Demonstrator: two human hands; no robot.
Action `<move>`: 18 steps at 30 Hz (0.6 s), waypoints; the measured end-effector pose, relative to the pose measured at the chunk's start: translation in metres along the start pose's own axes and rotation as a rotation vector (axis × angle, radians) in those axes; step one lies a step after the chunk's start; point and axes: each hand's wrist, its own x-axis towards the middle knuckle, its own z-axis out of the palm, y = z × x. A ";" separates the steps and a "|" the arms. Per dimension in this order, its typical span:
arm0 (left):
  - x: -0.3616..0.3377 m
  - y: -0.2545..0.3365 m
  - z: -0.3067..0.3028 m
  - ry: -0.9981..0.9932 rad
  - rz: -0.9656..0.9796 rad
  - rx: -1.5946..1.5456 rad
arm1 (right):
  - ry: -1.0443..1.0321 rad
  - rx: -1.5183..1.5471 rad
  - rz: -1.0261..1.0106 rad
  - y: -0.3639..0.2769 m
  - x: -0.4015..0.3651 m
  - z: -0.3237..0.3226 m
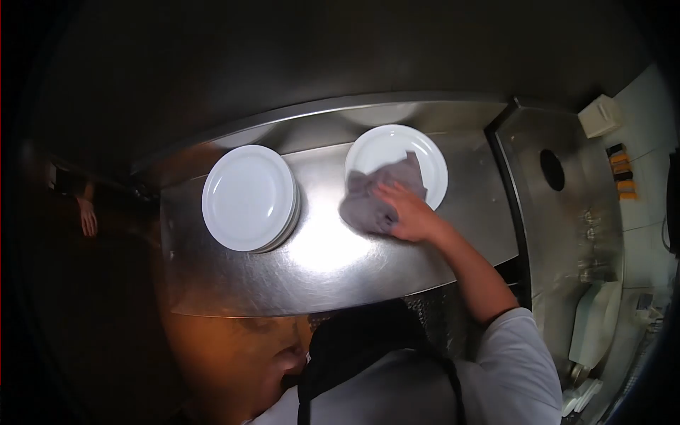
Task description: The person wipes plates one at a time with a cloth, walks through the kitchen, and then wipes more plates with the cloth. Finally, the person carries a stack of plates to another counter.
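Observation:
My right hand (pixel 407 214) is closed on a grey cloth (pixel 372 200), which lies bunched over the lower left part of a white plate (pixel 433 166). That plate rests on the steel counter, towards its right end. A stack of white plates (pixel 248 198) stands left of it, apart from the cloth. Low in the view, in front of the counter and beside my body, a blurred part of my left hand (pixel 285 360) shows. Its fingers cannot be made out, nor whether it holds anything.
The steel counter (pixel 340 290) has a raised back edge. Right of it, past a dark gap, is another steel surface with a round dark hole (pixel 552 170). Glasses (pixel 589 244) and a white box (pixel 599 116) are farther right. Another person's hand (pixel 87 216) hangs at far left.

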 end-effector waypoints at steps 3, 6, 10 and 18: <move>-0.080 0.122 -0.043 0.050 0.053 0.041 | -0.051 -0.108 0.024 0.038 -0.027 -0.031; -0.160 0.229 -0.074 0.017 0.493 0.035 | 0.089 -0.310 0.108 0.067 -0.003 -0.028; -0.159 0.333 -0.074 0.284 1.107 0.141 | 0.301 -0.359 0.206 0.040 0.056 -0.008; -0.045 0.425 -0.032 0.572 1.000 -0.975 | 0.006 -0.016 0.034 -0.008 0.017 0.009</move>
